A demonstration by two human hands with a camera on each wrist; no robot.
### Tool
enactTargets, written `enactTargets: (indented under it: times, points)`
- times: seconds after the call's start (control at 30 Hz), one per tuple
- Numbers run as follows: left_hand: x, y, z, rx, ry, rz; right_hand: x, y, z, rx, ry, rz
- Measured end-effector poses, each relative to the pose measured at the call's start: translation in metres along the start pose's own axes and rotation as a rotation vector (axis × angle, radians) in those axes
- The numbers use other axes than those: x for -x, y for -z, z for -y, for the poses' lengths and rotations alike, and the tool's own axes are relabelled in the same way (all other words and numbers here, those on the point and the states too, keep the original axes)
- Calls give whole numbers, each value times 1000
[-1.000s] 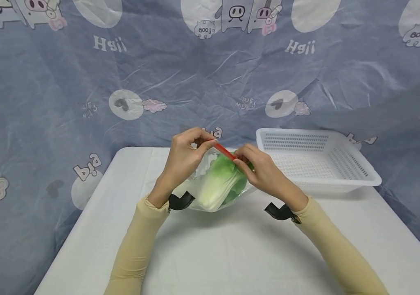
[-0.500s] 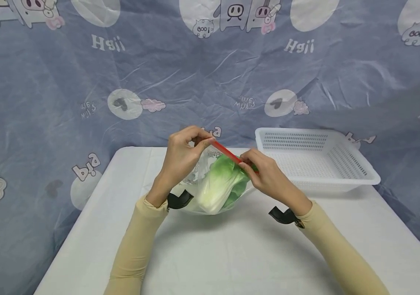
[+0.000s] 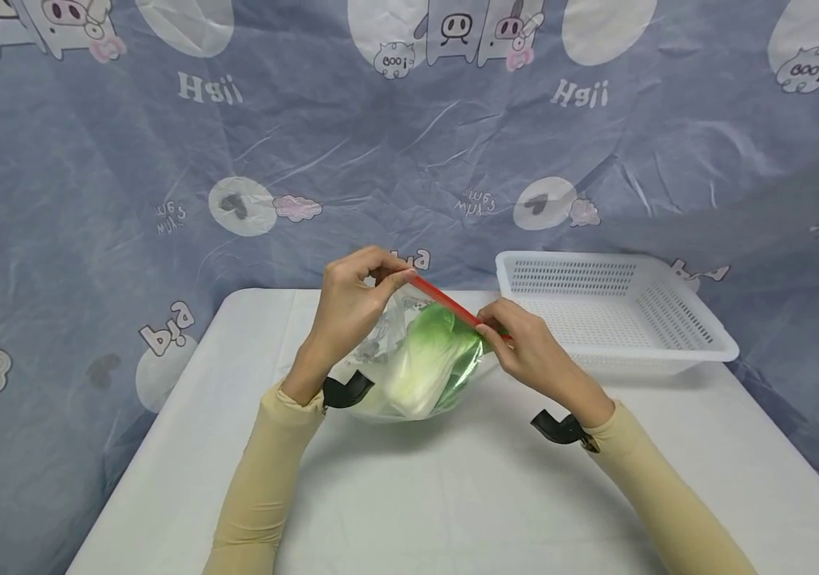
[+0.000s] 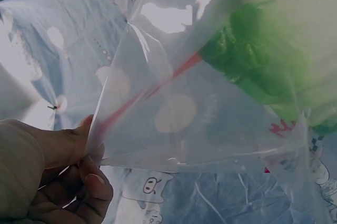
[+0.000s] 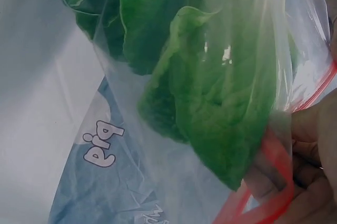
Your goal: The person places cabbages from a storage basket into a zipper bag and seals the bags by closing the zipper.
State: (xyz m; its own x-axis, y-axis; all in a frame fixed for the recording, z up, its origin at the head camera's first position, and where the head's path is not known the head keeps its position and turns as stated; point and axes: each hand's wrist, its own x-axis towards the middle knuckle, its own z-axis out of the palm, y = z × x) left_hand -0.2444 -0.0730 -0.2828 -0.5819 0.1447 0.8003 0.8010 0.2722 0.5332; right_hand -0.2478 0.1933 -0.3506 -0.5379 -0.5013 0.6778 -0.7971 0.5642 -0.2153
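Note:
A clear zip bag point(image 3: 373, 347) with a red strip point(image 3: 445, 301) along its mouth hangs between both hands. Inside it lies a leafy vegetable like Chinese cabbage point(image 3: 424, 363), pale at the stem and green at the leaves. My left hand point(image 3: 355, 299) pinches one end of the red strip between thumb and fingers; the left wrist view shows that grip on the bag's corner point(image 4: 97, 142). Farther along the strip, my right hand point(image 3: 524, 339) pinches it. The green leaves point(image 5: 221, 92) press close to the right fingers through the plastic in the right wrist view.
A white perforated plastic basket point(image 3: 668, 351) stands at the back right of the white-covered table point(image 3: 453, 495). Behind the table hangs a blue-grey printed cloth point(image 3: 409, 144). Black mounts point(image 3: 556, 427) are strapped at both wrists.
My right hand has slid along the red strip to the right and down, so a longer stretch of it shows. The left hand, still pinching its end, has shifted slightly left.

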Motion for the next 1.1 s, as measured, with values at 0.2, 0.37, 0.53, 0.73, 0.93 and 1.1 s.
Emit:
enactTargets:
  times: [0.2,0.37,0.53,0.73,0.93,1.1]
  points:
    - [1,2,1,-1,16,2,8,0,-5,11,-18,6]
    - [-1,11,2,3,34,0,19,-4,-14,22,-19,-7]
    - [-5,28,-2,-5,84,-15,24,-7,-19,-5,9,19]
    - [-10,42,-15,-37,135,-58,25,-6,-30,12,-39,17]
    - [-11,41,7,-63,203,-102,25,-11,-36,-34,-144,53]
    - [-11,37,31,-28,215,-176,16,-15,-39,-132,-349,54]
